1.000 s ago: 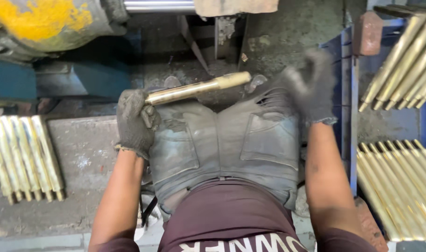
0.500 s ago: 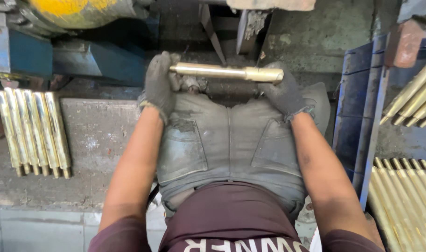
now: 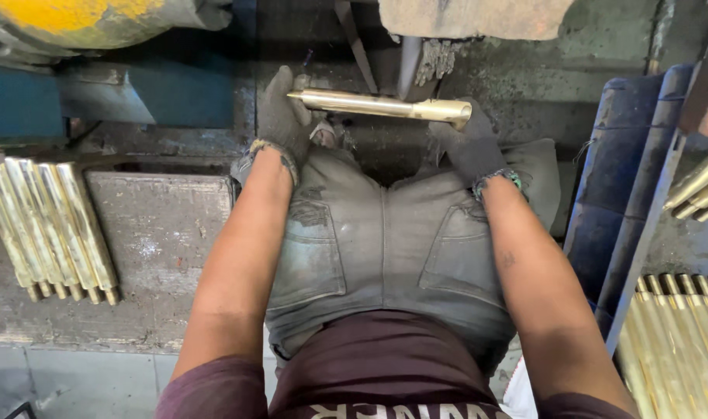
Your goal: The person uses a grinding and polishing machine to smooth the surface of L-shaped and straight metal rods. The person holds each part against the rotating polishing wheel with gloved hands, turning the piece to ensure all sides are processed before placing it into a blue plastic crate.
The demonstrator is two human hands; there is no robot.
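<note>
**Brass rod gripped at both ends**

Since a second ago, the right hand [image 3: 466,143] is closing onto the brass rod [image 3: 381,105]; fingers of both gloved hands are wrapping its ends. The left hand [image 3: 285,116] is holding it level above the lap, below the grinding wheel [image 3: 478,17], finished rods [image 3: 47,221] lying leftward.

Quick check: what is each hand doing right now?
Left hand: closed on one end of the brass rod.
Right hand: closed on the rod's other end.

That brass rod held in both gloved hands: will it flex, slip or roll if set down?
The brass rod looks solid and straight, so probably stiff and heavy. Its polished round surface may slip and roll; both left hand and right hand grip it.
</note>
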